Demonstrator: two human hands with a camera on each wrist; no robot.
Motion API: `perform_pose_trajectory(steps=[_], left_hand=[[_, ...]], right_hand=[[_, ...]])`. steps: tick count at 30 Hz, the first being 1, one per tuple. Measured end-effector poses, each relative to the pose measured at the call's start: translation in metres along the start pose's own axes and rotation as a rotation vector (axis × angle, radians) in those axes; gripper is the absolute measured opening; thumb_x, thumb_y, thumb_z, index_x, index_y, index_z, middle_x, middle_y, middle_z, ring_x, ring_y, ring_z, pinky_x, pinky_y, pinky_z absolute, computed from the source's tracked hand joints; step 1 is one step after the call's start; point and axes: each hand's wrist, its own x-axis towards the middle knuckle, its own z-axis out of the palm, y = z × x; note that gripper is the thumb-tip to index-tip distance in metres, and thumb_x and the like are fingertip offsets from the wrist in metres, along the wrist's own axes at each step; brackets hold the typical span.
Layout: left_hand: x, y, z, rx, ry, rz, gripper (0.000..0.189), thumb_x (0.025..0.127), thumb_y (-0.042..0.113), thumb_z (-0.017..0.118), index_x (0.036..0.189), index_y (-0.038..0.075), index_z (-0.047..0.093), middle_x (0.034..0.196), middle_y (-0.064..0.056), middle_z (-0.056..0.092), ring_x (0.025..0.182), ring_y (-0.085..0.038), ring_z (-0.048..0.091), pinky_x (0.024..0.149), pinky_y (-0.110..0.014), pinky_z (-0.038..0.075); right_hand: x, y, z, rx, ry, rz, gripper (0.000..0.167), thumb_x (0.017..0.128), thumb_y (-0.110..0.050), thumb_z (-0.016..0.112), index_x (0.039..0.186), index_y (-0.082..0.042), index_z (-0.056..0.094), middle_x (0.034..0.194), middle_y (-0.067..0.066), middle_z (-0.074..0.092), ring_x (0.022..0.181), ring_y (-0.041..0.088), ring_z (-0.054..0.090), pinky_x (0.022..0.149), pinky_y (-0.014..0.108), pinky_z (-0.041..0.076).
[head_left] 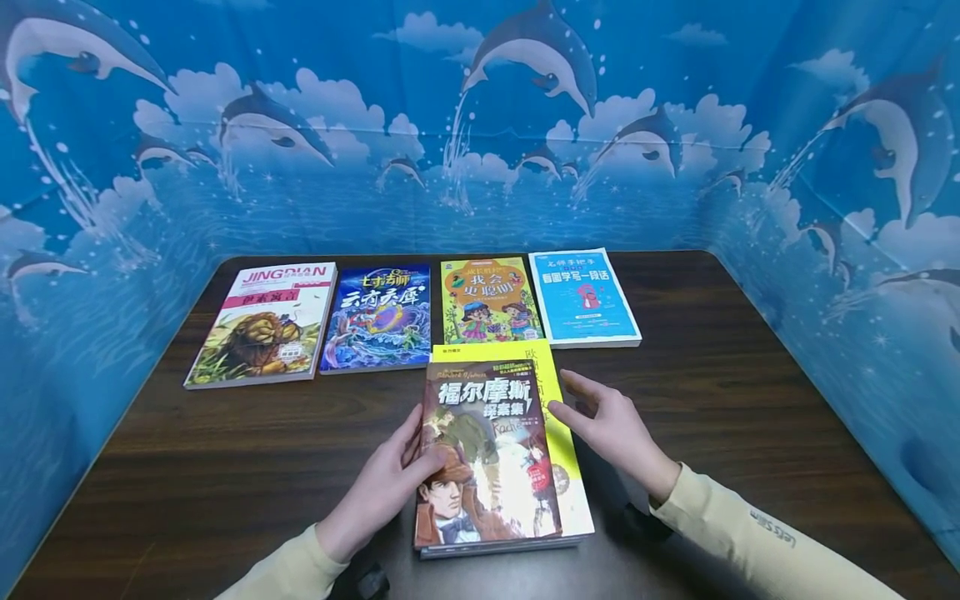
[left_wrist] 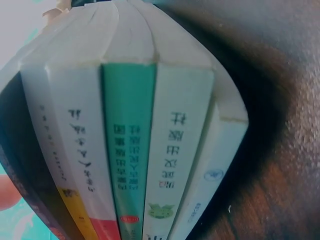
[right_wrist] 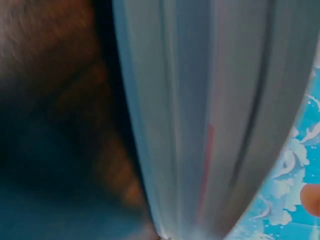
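A brown Sherlock Holmes book [head_left: 487, 467] lies on top of a stack near the table's front. Beneath it a yellow book [head_left: 561, 442] sticks out at the top and right. My left hand [head_left: 381, 490] grips the brown book at its left edge, thumb on the cover and fingers along the side. The left wrist view shows the spines of several stacked books, a green spine [left_wrist: 130, 150] among them. Beside the stack's right edge is my right hand [head_left: 618, 433], fingers extended, with fingertips at the yellow cover. Page edges [right_wrist: 200, 100] fill the right wrist view.
Along the back of the dark wooden table [head_left: 225, 467] lie a lion-cover book [head_left: 262, 325], a blue-purple book [head_left: 378, 317], a yellow-green children's book [head_left: 491, 300] and a light-blue book [head_left: 585, 296]. A dolphin-print curtain [head_left: 480, 200] surrounds the table's back and sides.
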Motion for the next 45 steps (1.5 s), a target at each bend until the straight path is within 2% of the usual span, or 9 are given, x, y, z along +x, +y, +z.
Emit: perform_pose_trajectory(steps=[7,13,19,21,27,31,34,41,45], left_hand=[[-0.001,0.004,0.004,0.007,0.022,-0.011,0.079,0.094,0.025,0.059,0.149,-0.005,0.011,0.154,-0.022,0.019,0.139,-0.029,0.028,0.109,-0.041,0.029],[-0.002,0.005,0.010,-0.003,0.020,0.018,0.077,0.094,0.021,0.059,0.149,-0.006,0.012,0.155,-0.023,0.017,0.138,-0.032,0.028,0.110,-0.044,0.028],[0.000,0.004,0.012,0.070,0.024,0.025,0.073,0.094,0.021,0.059,0.150,0.000,0.018,0.156,-0.021,0.013,0.144,-0.032,0.012,0.115,-0.048,0.018],[0.001,0.004,0.012,0.077,0.022,0.014,0.073,0.094,0.022,0.058,0.150,-0.001,0.017,0.156,-0.021,0.014,0.143,-0.033,0.017,0.114,-0.049,0.021],[0.002,0.001,0.011,0.041,0.011,-0.040,0.070,0.097,0.021,0.053,0.152,0.005,0.014,0.157,-0.019,0.015,0.134,-0.034,0.037,0.107,-0.047,0.036],[0.006,-0.004,0.009,0.052,0.015,-0.063,0.065,0.098,0.019,0.049,0.153,0.008,0.014,0.157,-0.016,0.015,0.138,-0.034,0.029,0.110,-0.048,0.031],[0.008,-0.007,0.007,0.061,0.009,-0.068,0.065,0.099,0.018,0.049,0.153,0.009,0.013,0.158,-0.014,0.013,0.143,-0.031,0.017,0.112,-0.047,0.024],[0.011,-0.011,0.007,0.077,0.012,-0.031,0.070,0.096,0.009,0.055,0.153,0.013,0.015,0.158,-0.013,0.016,0.141,-0.028,0.026,0.107,-0.040,0.032],[0.012,-0.012,0.007,0.104,0.022,-0.033,0.073,0.094,0.007,0.057,0.153,0.013,0.015,0.158,-0.011,0.017,0.142,-0.027,0.024,0.106,-0.038,0.031]], right_hand=[[-0.001,0.003,0.009,0.012,-0.011,0.039,0.072,0.085,-0.035,0.070,0.142,-0.001,0.042,0.137,0.019,0.052,0.118,0.034,0.057,0.093,0.042,0.050],[-0.001,0.003,0.016,0.020,-0.026,0.062,0.080,0.084,-0.041,0.070,0.145,-0.002,0.037,0.135,0.018,0.054,0.116,0.032,0.058,0.089,0.039,0.053],[0.000,0.005,0.022,-0.008,-0.012,0.085,0.089,0.079,-0.046,0.073,0.147,-0.004,0.033,0.125,0.015,0.060,0.096,0.022,0.061,0.071,0.028,0.056],[0.000,0.006,0.022,-0.012,-0.011,0.079,0.090,0.079,-0.045,0.074,0.147,-0.004,0.033,0.123,0.015,0.061,0.091,0.020,0.061,0.067,0.026,0.055],[0.002,0.009,0.020,0.049,-0.032,0.046,0.085,0.081,-0.037,0.075,0.146,-0.003,0.034,0.128,0.016,0.059,0.098,0.022,0.063,0.078,0.032,0.057],[0.003,0.011,0.016,0.084,-0.059,0.021,0.081,0.082,-0.033,0.074,0.146,-0.001,0.034,0.134,0.018,0.054,0.108,0.027,0.062,0.087,0.038,0.054],[0.003,0.012,0.013,0.078,-0.061,0.002,0.076,0.084,-0.030,0.073,0.144,0.000,0.038,0.133,0.020,0.055,0.111,0.030,0.061,0.089,0.040,0.053],[0.006,0.015,0.004,0.039,-0.044,0.001,0.065,0.085,-0.023,0.072,0.139,0.002,0.045,0.124,0.020,0.061,0.107,0.031,0.064,0.088,0.042,0.053],[0.010,0.015,-0.002,0.058,-0.039,0.020,0.063,0.086,-0.019,0.071,0.139,0.002,0.044,0.123,0.020,0.062,0.107,0.030,0.064,0.087,0.040,0.053]])
